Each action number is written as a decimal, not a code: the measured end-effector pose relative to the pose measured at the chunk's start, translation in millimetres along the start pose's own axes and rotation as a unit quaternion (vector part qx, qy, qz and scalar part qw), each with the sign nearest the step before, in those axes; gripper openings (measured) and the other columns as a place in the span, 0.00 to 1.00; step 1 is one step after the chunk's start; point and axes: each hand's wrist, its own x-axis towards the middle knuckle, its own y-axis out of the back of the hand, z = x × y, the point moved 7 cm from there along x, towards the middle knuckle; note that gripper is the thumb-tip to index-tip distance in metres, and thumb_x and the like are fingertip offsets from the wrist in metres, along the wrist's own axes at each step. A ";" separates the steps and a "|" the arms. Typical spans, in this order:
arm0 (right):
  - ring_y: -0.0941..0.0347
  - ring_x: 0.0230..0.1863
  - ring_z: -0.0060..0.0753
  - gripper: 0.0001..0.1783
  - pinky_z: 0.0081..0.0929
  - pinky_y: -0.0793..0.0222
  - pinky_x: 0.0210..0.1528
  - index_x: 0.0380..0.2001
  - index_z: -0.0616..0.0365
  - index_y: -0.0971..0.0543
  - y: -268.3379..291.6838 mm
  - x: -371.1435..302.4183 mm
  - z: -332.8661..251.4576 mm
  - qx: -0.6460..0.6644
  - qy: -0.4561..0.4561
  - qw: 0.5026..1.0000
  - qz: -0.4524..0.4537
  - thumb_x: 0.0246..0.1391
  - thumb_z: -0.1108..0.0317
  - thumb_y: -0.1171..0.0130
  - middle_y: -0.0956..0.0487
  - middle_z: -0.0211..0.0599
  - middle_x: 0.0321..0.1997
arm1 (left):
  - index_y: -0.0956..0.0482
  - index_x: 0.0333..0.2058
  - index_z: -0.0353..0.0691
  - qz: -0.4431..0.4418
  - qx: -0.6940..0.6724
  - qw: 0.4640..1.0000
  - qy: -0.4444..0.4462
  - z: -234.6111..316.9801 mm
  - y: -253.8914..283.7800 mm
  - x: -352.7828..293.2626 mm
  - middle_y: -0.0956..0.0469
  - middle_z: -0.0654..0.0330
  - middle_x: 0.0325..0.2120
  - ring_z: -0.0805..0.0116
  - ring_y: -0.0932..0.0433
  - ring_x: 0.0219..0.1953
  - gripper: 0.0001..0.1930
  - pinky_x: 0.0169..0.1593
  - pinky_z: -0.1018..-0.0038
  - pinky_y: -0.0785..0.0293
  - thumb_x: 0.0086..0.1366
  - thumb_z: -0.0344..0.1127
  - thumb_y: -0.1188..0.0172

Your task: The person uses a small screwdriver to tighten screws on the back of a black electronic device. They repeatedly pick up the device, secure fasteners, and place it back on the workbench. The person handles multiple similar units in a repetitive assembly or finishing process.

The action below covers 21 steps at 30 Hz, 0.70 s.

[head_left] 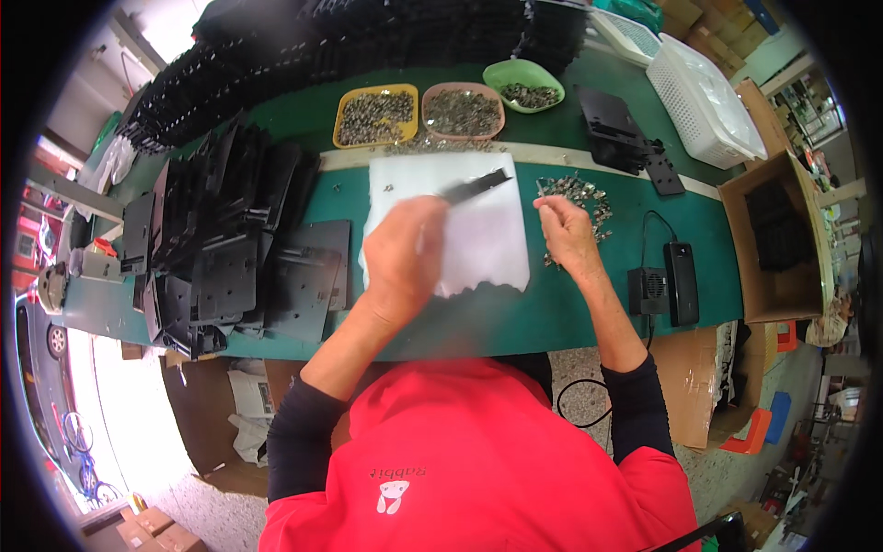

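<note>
My left hand (405,253) is blurred; it grips a black strip (478,187), near end hidden by the fist, far end above the white sheet (483,244). Right hand (567,235) just beside loose metal pieces (589,196), fingertips drawn together; cannot tell whether a piece is pinched there. Single pieces too small to make out. Black plates (230,276) crowd the desk (552,308) on my left, overlapping, lower ones covered. Beyond the sheet: yellow tray (415,94), pink tray (500,120), green bowl (513,70). Right: black device (681,283), cardboard box (782,308).
</note>
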 end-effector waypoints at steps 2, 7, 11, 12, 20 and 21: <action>0.41 0.16 0.10 0.13 0.17 0.43 0.18 0.41 0.62 0.21 0.8 -4.6 2.4 0.042 -0.068 0.996 -0.030 0.65 0.64 0.48 0.29 0.23 0.20 | 0.23 0.36 0.39 -0.083 0.090 0.976 -0.180 20.1 -12.0 -16.7 0.21 0.52 0.41 0.52 0.21 0.43 0.12 0.46 0.58 0.25 0.51 0.27 0.37; 0.27 0.18 0.26 0.10 0.25 0.32 0.22 0.35 0.58 0.22 -27.4 -38.0 -38.6 -0.051 0.086 0.988 -0.115 0.66 0.66 0.50 0.25 0.32 0.20 | 0.24 0.37 0.41 -0.230 0.150 0.959 -0.065 -14.5 -37.5 -83.1 0.24 0.52 0.47 0.52 0.26 0.54 0.14 0.53 0.59 0.30 0.49 0.31 0.37; 0.24 0.31 0.60 0.10 0.48 0.29 0.32 0.33 0.60 0.24 -59.7 -62.0 -52.8 -0.242 0.134 0.939 -0.202 0.62 0.65 0.48 0.23 0.54 0.25 | 0.22 0.42 0.40 -0.202 0.130 0.971 -0.015 -34.7 -37.4 -94.5 0.22 0.54 0.45 0.53 0.24 0.53 0.17 0.53 0.60 0.30 0.52 0.30 0.32; 0.24 0.30 0.60 0.10 0.48 0.29 0.31 0.33 0.60 0.24 -63.4 -61.3 -51.9 -0.260 0.134 0.934 -0.205 0.62 0.65 0.49 0.23 0.54 0.24 | 0.23 0.43 0.39 -0.194 0.119 0.974 0.006 -35.8 -38.2 -92.7 0.21 0.55 0.44 0.54 0.24 0.53 0.18 0.53 0.60 0.30 0.52 0.29 0.32; 0.23 0.25 0.59 0.10 0.49 0.28 0.26 0.29 0.63 0.26 -87.9 -56.8 -64.8 -0.334 0.156 0.904 -0.214 0.61 0.67 0.49 0.24 0.54 0.19 | 0.23 0.44 0.40 -0.183 0.115 0.975 0.041 -36.3 -41.9 -81.3 0.21 0.59 0.43 0.56 0.23 0.50 0.19 0.50 0.64 0.30 0.52 0.28 0.31; 0.23 0.25 0.59 0.10 0.49 0.28 0.26 0.29 0.63 0.26 -89.1 -56.7 -64.9 -0.335 0.156 0.903 -0.218 0.61 0.67 0.49 0.24 0.53 0.19 | 0.23 0.43 0.41 -0.181 0.115 0.976 0.042 -38.5 -41.9 -81.5 0.20 0.59 0.42 0.56 0.23 0.49 0.18 0.50 0.64 0.30 0.52 0.28 0.31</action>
